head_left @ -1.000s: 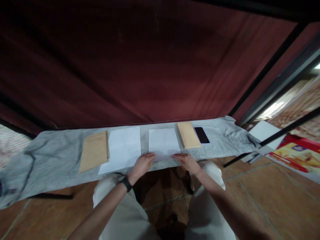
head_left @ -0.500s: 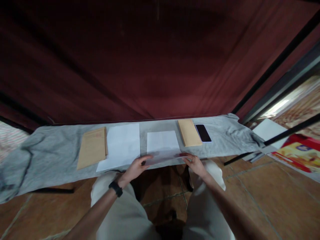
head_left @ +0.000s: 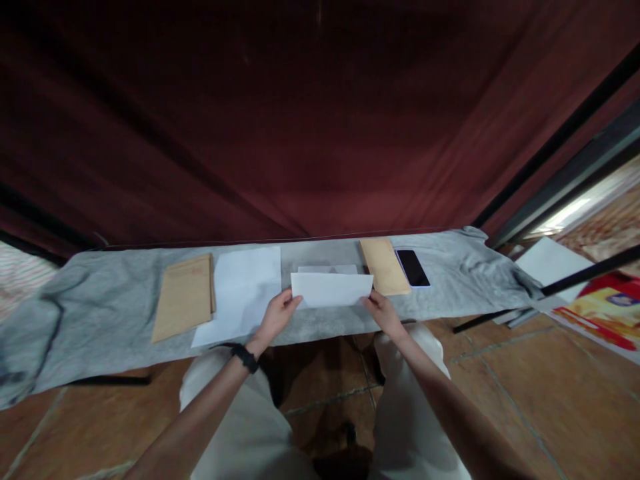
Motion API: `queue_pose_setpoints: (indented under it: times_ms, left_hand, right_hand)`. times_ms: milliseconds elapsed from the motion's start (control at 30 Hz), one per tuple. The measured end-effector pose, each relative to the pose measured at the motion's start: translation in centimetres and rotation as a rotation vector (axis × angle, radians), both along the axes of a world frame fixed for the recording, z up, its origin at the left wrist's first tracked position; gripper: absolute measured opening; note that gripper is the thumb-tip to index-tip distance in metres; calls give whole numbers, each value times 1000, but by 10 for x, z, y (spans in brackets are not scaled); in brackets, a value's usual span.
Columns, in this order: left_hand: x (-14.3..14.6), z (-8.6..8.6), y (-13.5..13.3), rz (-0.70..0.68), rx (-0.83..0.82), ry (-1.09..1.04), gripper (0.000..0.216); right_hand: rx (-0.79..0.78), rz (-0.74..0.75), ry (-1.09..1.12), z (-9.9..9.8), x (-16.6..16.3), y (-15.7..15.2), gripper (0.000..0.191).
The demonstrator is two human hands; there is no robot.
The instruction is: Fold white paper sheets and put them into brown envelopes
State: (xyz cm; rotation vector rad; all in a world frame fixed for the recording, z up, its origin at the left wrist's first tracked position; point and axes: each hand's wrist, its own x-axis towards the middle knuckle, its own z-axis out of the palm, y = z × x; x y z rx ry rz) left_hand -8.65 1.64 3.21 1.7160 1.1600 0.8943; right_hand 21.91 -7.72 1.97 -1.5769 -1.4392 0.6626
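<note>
A white sheet of paper [head_left: 332, 291] is bent over on itself, its near part lifted and turned toward the far side. My left hand [head_left: 280, 313] pinches its left edge, thumb on top. At the right edge my right hand [head_left: 381, 312] grips the same sheet in a like way. Both hands are closed on it above the grey cloth [head_left: 325, 327]. Left of my left hand lie white paper sheets [head_left: 245, 287], flat on the cloth. A brown envelope [head_left: 385, 267] rests just beyond my right hand. The fingers behind the paper are partly hidden.
Several brown envelopes [head_left: 184, 297] lie at the left. A phone [head_left: 413, 268] with a dark screen sits at the right. Behind the narrow cloth-covered surface hangs a dark red curtain [head_left: 320, 147]. A red and yellow package [head_left: 607, 310] and a black bar [head_left: 590, 270] are at far right.
Both hands have moved away from me, carrying the sheet's near edge up and over toward its far edge. The paper now looks like a shorter, folded strip.
</note>
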Motion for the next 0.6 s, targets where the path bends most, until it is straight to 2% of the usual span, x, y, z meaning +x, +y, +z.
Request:
queue_pose_setpoints:
  times_ms: [233,433,600]
  left_hand:
    - [17,-11,21,158,31,9,26]
    - [28,-11,31,217,24,293,18]
    - [37,-1,29,285,-6,555,39]
  right_hand:
    - [-19,-171,-179,-16,-6,31,20]
    - [-102,-273,-296,-23,-17,39,44]
    - [-97,-267,-441,-25,-24,39,48]
